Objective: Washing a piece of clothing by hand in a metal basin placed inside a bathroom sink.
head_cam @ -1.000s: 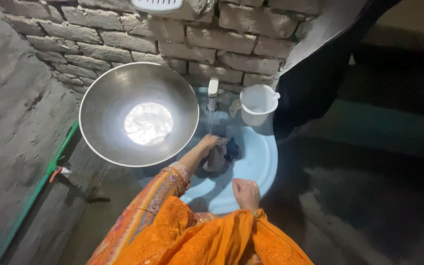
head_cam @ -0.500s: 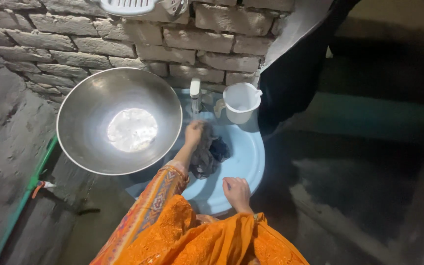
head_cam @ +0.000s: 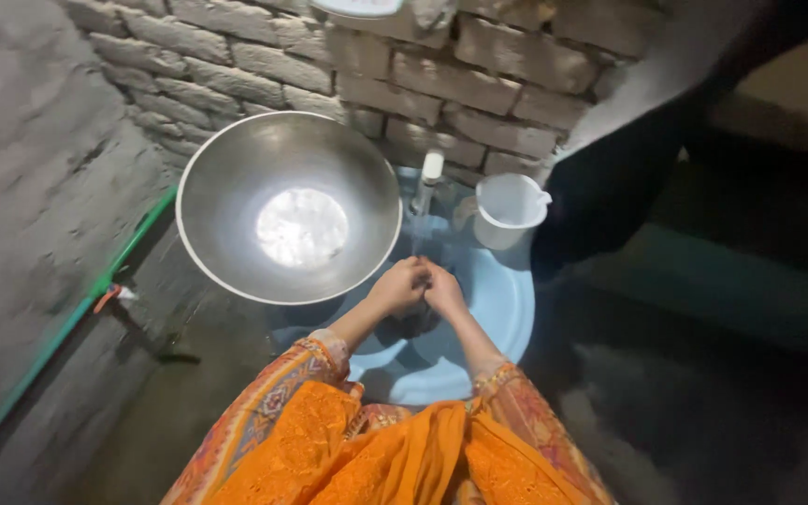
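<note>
Dark wet cloth (head_cam: pixel 420 323) bunched in light-blue basin (head_cam: pixel 507 309), mostly hidden beneath both hands, below tap.

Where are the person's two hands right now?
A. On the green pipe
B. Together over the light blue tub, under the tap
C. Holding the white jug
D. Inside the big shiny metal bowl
B: the left hand and right hand meet over the light blue tub, just below the tap, apart from the metal bowl and the white jug.
</note>
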